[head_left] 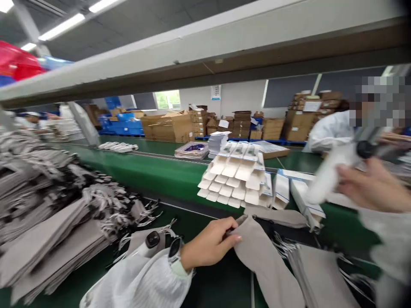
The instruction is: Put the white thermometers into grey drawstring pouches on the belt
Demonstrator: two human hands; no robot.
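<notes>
My left hand [208, 244], with a watch at its wrist, pinches the top edge of a grey drawstring pouch [268, 261], which hangs down toward the front. At the right, my right hand [374, 186] is raised and closed round a white bottle-shaped device [330, 173] with a black round knob; motion blurs it. A similar white device with a black top [152, 239] lies on a pouch beside my left sleeve. More grey pouches [324, 273] lie to the right of the held one, their white cords loose.
A large heap of grey pouches [48, 239] fills the left side. Stacked open white boxes [231, 175] stand ahead on the green conveyor [154, 171]. A shelf beam [192, 55] crosses overhead. Behind are cartons [170, 126], and a person in white [330, 128] sits across.
</notes>
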